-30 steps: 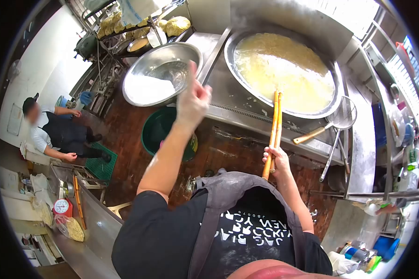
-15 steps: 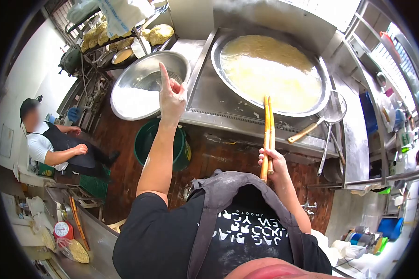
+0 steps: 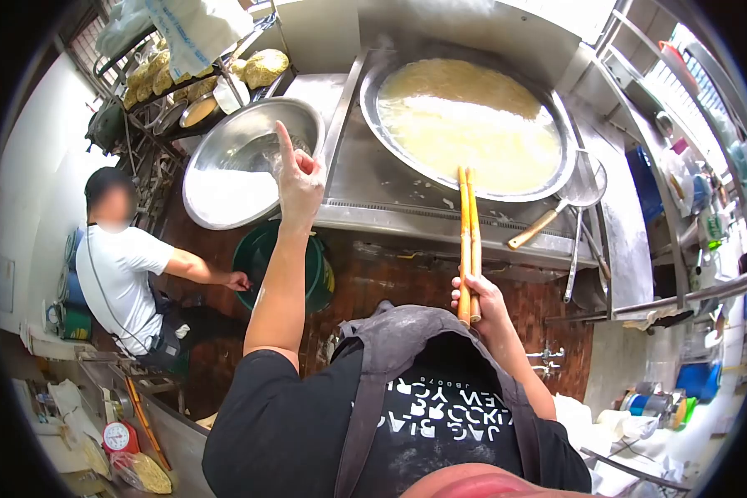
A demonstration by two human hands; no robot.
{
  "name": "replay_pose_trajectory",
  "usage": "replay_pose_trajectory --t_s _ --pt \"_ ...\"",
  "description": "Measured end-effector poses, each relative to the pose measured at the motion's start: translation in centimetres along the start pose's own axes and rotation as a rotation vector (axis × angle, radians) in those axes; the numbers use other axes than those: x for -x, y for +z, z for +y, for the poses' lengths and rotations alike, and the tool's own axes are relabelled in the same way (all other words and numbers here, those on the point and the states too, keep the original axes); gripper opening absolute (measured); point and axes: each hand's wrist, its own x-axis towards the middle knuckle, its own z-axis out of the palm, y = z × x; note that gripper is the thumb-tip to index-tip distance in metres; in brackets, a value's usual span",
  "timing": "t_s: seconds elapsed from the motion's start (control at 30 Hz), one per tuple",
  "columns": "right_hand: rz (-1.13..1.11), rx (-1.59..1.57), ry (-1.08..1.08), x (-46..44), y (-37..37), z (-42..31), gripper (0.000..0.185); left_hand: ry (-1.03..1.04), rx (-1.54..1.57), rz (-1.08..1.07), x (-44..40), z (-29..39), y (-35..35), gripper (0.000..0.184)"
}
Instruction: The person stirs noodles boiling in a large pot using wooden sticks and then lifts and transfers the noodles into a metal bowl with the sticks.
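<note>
My left hand is raised in front of the large metal basin, its index finger stretched out and the other fingers curled, with nothing visible in it. Whether it touches the basin's rim I cannot tell. My right hand is closed around the lower ends of a pair of long wooden cooking chopsticks. Their far ends reach the near rim of a wide wok, which holds steaming, pale yellow liquid. A wire strainer with a wooden handle lies to the right of the wok.
A co-worker in a white shirt bends at the left, one hand at the green bucket under my left forearm. Shelves with bagged noodles stand at the back left. Metal racks line the right. A red scale sits lower left.
The co-worker has moved from sitting back to leaning toward the green bucket, with an arm reaching to it. My hands keep their poses, and the whole view has shifted slightly.
</note>
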Motion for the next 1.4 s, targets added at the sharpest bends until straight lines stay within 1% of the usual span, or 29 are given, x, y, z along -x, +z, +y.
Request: replay_pose_trajectory --t_s 0.1,0.13,0.43,0.47,0.7,0.9,1.13,1.23,1.3,1.33,1.37,1.4 --pt "-0.002 0.026 -0.006 0.4 0.1 0.2 0.02 0.002 -0.031 -0.009 0.2 0.5 -0.1 0.099" --pt "0.0 0.039 -0.01 0.6 0.3 0.1 0.02 0.032 -0.045 0.003 0.2 0.0 0.0 0.098" --pt "0.006 0.039 0.008 1.1 1.0 0.2 0.023 0.0 -0.025 -0.026 0.7 0.1 0.0 0.099" --pt "0.006 0.038 0.009 1.0 1.0 0.2 0.023 -0.039 -0.023 -0.037 0.8 0.3 0.0 0.098" --pt "-0.001 0.044 0.013 0.8 0.7 0.1 0.024 -0.067 -0.008 -0.034 1.3 0.2 0.1 0.099" --pt "0.003 0.044 0.015 0.7 0.6 -0.3 0.023 -0.066 -0.044 -0.046 1.3 0.3 -0.2 0.1" --pt "-0.011 0.043 0.018 0.5 0.5 -0.4 0.023 0.005 -0.083 -0.017 1.2 -0.5 -0.3 0.098" --pt "-0.007 0.024 0.025 0.1 0.3 -0.4 0.022 -0.13 0.015 -0.064 1.9 -0.4 0.4 0.093" --pt "0.002 0.02 0.027 -0.1 0.1 -0.2 0.022 -0.335 0.178 -0.339 4.5 -0.4 2.4 0.074" --pt "-0.001 0.026 0.018 -0.7 0.3 -0.5 0.021 -0.559 0.419 -0.483 6.7 0.5 4.0 0.06" --pt "0.002 0.029 0.012 -1.2 0.4 -0.5 0.021 -0.69 0.46 -0.706 8.8 0.8 5.1 0.052" --pt "0.015 0.045 -0.001 -1.5 0.6 -0.4 0.021 -0.773 0.389 -1.008 10.8 1.8 5.7 0.057"
